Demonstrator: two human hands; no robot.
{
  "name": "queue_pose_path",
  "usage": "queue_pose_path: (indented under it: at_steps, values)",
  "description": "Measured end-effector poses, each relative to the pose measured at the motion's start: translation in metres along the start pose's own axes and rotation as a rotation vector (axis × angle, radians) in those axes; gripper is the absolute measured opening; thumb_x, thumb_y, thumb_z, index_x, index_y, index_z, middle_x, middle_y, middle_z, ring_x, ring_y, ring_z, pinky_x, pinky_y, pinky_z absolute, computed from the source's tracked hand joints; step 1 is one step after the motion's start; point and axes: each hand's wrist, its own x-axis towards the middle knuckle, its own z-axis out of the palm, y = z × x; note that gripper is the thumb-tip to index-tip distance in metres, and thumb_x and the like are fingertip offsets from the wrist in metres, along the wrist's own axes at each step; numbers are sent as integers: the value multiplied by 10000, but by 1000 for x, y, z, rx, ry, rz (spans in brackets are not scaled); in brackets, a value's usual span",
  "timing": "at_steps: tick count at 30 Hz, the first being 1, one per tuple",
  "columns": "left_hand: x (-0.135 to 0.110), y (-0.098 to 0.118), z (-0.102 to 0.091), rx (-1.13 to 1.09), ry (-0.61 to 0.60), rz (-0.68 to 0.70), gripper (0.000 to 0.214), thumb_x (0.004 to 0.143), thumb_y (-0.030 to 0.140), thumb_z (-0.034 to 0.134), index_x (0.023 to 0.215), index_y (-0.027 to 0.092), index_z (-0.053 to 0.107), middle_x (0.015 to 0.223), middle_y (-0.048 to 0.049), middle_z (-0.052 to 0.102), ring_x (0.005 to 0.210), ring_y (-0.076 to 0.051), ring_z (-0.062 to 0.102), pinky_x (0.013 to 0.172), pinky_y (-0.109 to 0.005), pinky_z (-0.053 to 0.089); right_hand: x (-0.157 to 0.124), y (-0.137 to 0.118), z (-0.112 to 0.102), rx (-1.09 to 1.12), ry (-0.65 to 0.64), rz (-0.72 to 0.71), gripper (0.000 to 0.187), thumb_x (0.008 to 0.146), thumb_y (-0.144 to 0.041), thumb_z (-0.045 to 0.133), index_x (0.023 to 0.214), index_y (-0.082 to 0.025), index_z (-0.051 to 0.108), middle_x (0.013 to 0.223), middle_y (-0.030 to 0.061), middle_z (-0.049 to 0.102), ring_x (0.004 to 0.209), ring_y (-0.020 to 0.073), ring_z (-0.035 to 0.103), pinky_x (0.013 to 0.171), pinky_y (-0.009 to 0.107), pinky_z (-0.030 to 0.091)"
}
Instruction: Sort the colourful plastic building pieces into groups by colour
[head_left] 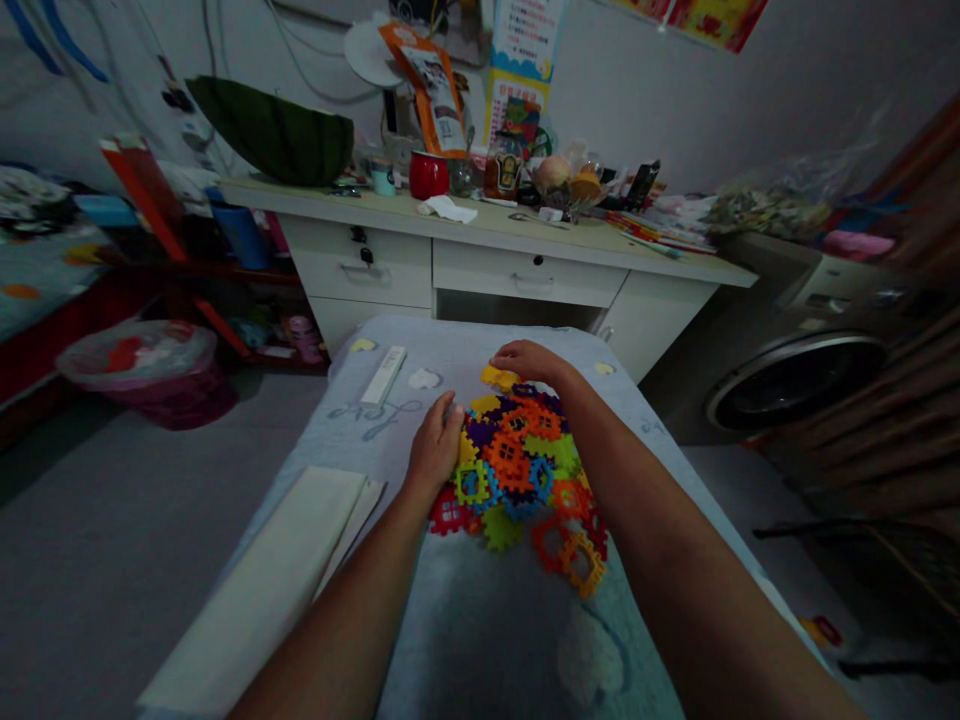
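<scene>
Here's the heap of toothed pieces on the cloth, longer front to back, between both hands — left hand half-open against its left edge, gripping nothing visible, right hand nearer the far yellow piece, fingers curled over it, hold impossible to tell.

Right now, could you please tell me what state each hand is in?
Left hand: loosely open, at the left edge of the pile.
Right hand: curved over a yellow piece; whether it grips cannot be told.

The tiles look like smooth plastic, the cover like matt cloth.
</scene>
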Motion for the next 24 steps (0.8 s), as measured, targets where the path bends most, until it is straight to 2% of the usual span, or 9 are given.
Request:
queue_pose_path:
  at_steps: [3,6,8,10,14,17,21,23,24]
  values:
    - [0,1,0,35,-20,23,441,941,473,439,1260,208,587,1321,-106,613,1252,-255,550,1109,-466,386,6,26,11,-97,176,221,506,830,-549,631,1168,-176,684,1260,142,621,1186,285,566,1030,417,419]
    - [0,2,-1,39,-7,53,411,940,454,441,1236,210,589,1292,-104,614,1235,-247,553,1096,-458,403,10,37,28,-143,133,369,645,797,-553,665,1328,-197,579,1411,168,497,1309,322,474,1093,470,359]
    - [0,3,-1,41,10,81,388,934,442,448,1209,213,596,1281,-99,606,1247,-241,538,1108,-449,392,10,36,36,-153,40,323,624,782,-527,688,1302,-193,600,1420,162,498,1328,327,454,1113,457,336]
    - [1,3,-1,49,22,104,374,928,435,452,1191,213,599,1284,-97,592,1269,-237,515,1129,-441,370,8,30,39,-138,-45,210,507,792,-474,686,1206,-182,663,1365,140,561,1290,312,490,1099,414,357]
    - [2,2,0,47,33,120,366,921,438,459,1173,213,601,1293,-100,575,1286,-238,495,1147,-439,346,-5,16,35,3,-188,5,313,809,-392,656,1038,-190,727,1142,72,694,1040,250,628,931,333,477]
    - [2,2,0,44,26,124,381,917,442,462,1178,203,602,1302,-108,578,1289,-244,495,1143,-441,347,-25,5,30,132,-218,-86,304,810,-370,652,1044,-186,718,1073,48,706,956,205,636,883,311,489]
    - [2,1,0,33,-22,92,429,922,466,453,1219,190,593,1297,-115,605,1266,-254,521,1125,-447,366,-62,-5,20,347,-310,-186,368,852,-416,614,1121,-172,678,1085,52,694,985,185,627,921,334,482]
    - [2,0,0,24,-42,71,446,925,475,448,1240,190,586,1305,-114,610,1260,-259,529,1116,-456,373,-84,-3,14,437,-268,-224,405,857,-463,610,1156,-193,659,1191,60,660,1077,195,609,972,360,465]
    - [2,-1,0,21,-47,65,453,925,477,447,1247,189,583,1310,-116,608,1261,-261,528,1113,-461,377,-95,2,12,457,-193,-228,413,858,-480,609,1165,-208,653,1257,63,629,1137,203,587,1005,375,448]
